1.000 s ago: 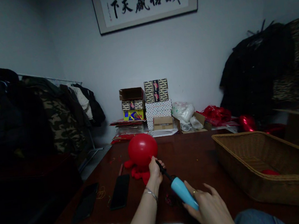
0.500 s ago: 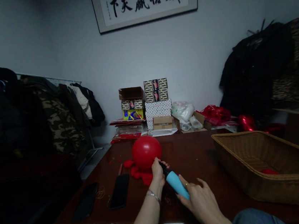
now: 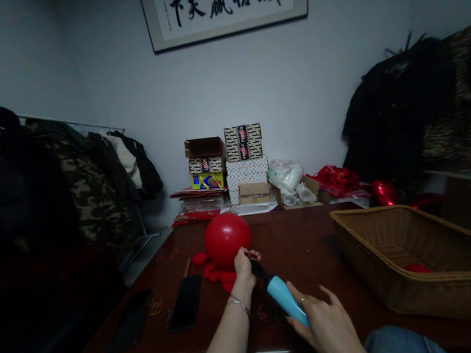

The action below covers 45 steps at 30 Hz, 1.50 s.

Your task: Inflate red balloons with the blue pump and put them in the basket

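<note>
A round, inflated red balloon [image 3: 227,237] is above the dark table, with its neck in the closed fingers of my left hand [image 3: 244,266]. Those fingers also sit around the black nozzle end [image 3: 258,268] of a balloon pump; the exact join is hidden. My right hand [image 3: 323,316] grips the pump's light blue body [image 3: 287,300], its thumb and index finger around the lower end. More black shows between nozzle and blue part. Several flat red balloons [image 3: 221,274] lie under and beside the inflated one.
Two dark phones, one a black phone [image 3: 186,302], lie left, near yellow rubber bands [image 3: 155,304]. On the right stands a wicker basket [image 3: 402,293] with a red item [image 3: 419,268] inside. Stacked boxes [image 3: 246,167] and a plastic bag [image 3: 286,176] line the far edge.
My right hand has drawn the blue pump body back toward me, exposing more of the black part. The left hand stays at the balloon neck. The whole view has shifted slightly.
</note>
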Available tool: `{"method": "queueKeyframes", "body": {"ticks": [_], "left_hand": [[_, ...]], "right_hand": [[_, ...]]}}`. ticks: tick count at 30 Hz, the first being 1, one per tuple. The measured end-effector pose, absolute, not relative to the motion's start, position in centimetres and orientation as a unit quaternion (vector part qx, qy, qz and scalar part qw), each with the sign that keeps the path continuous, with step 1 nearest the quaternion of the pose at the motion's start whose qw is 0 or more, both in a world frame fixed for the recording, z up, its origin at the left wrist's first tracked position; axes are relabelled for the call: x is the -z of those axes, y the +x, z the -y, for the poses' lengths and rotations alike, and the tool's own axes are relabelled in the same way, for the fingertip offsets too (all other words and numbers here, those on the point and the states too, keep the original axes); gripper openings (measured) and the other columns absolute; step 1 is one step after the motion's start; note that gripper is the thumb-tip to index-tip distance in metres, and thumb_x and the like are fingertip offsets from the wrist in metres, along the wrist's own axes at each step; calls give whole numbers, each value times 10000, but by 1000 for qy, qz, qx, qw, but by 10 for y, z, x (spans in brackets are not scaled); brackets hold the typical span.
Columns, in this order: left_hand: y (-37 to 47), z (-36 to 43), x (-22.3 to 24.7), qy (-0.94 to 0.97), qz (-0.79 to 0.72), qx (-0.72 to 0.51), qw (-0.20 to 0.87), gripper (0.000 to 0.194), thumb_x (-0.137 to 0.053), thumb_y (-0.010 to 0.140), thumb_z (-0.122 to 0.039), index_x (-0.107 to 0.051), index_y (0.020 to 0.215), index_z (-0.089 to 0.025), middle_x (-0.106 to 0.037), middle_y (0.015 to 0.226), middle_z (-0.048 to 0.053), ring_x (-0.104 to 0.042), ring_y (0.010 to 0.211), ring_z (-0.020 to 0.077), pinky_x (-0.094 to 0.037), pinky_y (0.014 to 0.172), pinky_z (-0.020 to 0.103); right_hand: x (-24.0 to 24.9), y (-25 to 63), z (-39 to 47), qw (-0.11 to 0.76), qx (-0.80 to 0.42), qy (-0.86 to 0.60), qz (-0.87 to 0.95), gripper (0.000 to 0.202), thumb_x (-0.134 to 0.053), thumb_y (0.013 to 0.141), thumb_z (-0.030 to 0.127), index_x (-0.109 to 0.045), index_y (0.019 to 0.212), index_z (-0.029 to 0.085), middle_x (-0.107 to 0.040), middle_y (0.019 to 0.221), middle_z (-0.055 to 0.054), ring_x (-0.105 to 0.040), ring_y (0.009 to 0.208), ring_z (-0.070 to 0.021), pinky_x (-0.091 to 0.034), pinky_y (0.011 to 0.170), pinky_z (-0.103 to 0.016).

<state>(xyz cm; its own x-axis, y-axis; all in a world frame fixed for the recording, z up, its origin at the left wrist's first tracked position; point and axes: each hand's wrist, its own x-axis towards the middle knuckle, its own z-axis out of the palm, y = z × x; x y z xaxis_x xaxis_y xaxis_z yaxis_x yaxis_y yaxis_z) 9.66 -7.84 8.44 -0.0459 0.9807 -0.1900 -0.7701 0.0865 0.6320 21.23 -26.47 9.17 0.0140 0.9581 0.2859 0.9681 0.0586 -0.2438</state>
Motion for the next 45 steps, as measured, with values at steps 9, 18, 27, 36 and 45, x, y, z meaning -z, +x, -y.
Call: {"method": "queueKeyframes", "body": {"ticks": [9,18,27,36,45], "left_hand": [[59,56,-75,293,-420,-614,600,156,-423,784,-227,-391,635,-198,-683,663,63,-641,684,152,-448,698,287],[62,71,-60,388,-447,-544,595,187,-417,778,-358,-390,674,-206,-718,809,98,-629,760,168,-406,749,314],[61,82,-49,422,-453,-503,602,254,-439,758,-441,-387,672,-209,-718,817,98,-611,728,177,-392,708,301],[66,84,-47,407,-451,-490,625,218,-439,783,-383,-395,679,-197,-705,729,78,-598,611,141,-407,651,264],[64,85,-47,407,-452,-485,628,242,-451,800,-397,-406,678,-192,-707,746,78,-599,586,127,-412,622,241]], "right_hand": [[-67,255,266,149,24,-720,677,529,-482,834,352,-437,1345,222,-713,910,-61,-657,834,-222,-249,1002,-456],[-50,267,198,77,57,-801,591,519,-505,845,381,-465,1310,154,-710,882,-131,-664,827,-266,-324,905,-479],[-24,278,181,49,67,-826,557,439,-476,871,303,-482,1269,119,-702,868,-153,-666,800,-258,-297,892,-519],[-13,280,183,49,115,-828,546,490,-476,861,342,-476,1273,76,-694,828,-161,-656,746,-276,-265,900,-576],[-24,265,178,96,207,-790,569,595,-476,832,300,-357,1376,91,-385,1402,-219,-263,1320,-377,-121,1007,-617]]}}
